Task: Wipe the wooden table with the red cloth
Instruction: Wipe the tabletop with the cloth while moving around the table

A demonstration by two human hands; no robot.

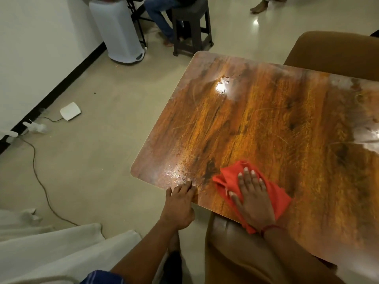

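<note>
The wooden table (266,124) fills the right half of the view, its glossy top streaked and wet near the front left corner. A red cloth (227,177) lies bunched on the near edge of the table. My right hand (253,198) presses flat on the cloth, fingers spread, palm covering its middle. My left hand (179,203) rests on the table's near left edge, fingertips touching the top, holding nothing.
A brown chair (235,253) sits under the near edge and another brown chair (332,52) stands at the far side. On the floor lie a cable (39,177) and a white device (70,113). A white bin (119,31), a dark stool (190,27) and a seated person are behind.
</note>
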